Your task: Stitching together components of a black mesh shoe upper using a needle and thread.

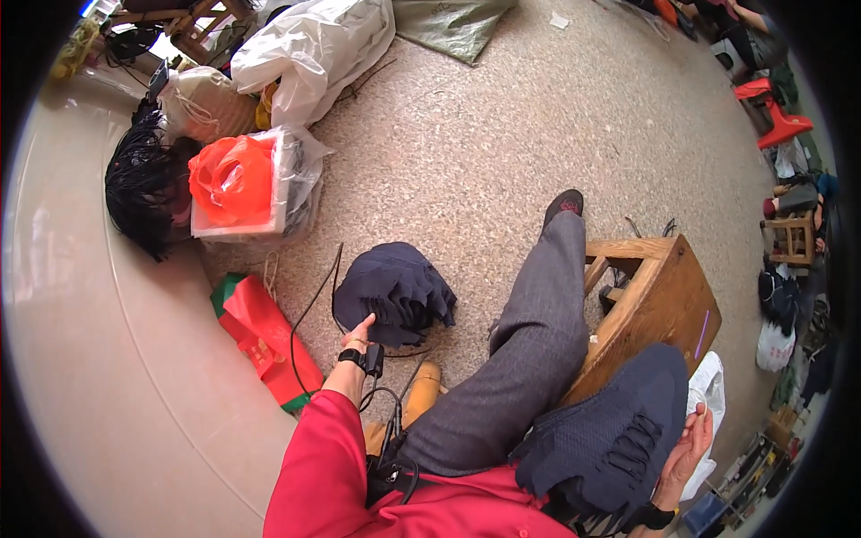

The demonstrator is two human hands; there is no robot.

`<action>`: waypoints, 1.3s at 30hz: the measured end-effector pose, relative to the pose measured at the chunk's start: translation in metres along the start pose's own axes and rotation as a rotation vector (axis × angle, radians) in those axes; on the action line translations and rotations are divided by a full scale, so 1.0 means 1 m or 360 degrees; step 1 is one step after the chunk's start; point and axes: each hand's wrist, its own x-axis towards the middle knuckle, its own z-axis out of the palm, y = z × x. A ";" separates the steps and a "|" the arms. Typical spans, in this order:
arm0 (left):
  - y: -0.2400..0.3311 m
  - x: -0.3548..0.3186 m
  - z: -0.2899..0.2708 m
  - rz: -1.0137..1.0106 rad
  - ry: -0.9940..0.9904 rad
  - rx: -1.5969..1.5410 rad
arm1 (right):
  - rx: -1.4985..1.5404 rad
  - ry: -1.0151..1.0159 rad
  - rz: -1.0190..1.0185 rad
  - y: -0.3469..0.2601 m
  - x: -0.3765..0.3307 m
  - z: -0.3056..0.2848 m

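On the floor ahead sits a stack of dark navy knitted shoe uppers [390, 287]. My left hand [359, 331] grips its near edge, thumb on top and the other fingers hidden beneath. More navy shoe uppers [619, 421], with lace loops showing on the top one, lie across my lap at the right. Beside their right edge is my right hand [689, 448], fingers bent and drawn together near a thin white loop. What they pinch, if anything, is too small to make out. Behind that hand hangs a white plastic bag [710, 381].
A wooden stool [659, 296] stands right of my outstretched leg. Black cables [296, 345] run by my left arm. At left are a red-green bag [260, 332], a white box [238, 231] with an orange bag, and black cords [139, 184]. Several people and stools line the far right.
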 end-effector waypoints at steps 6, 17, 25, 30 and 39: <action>0.009 -0.025 -0.004 0.0067 -0.0193 0.0074 | -0.0125 0.0060 0.0013 -0.004 -0.001 0.022; 0.030 -0.043 0.028 0.0728 0.0133 -0.0283 | -0.0257 -0.0073 0.0053 0.006 0.007 0.015; 0.051 -0.072 0.040 0.0419 0.0325 0.0137 | -0.0380 -0.0105 -0.0008 0.016 0.013 -0.001; 0.043 -0.046 0.031 0.0399 0.0493 -0.0092 | -0.0338 -0.0176 0.0029 0.014 0.015 0.011; 0.033 -0.032 0.019 0.0701 0.0082 -0.0280 | -0.0406 -0.0226 0.0012 0.016 0.017 0.015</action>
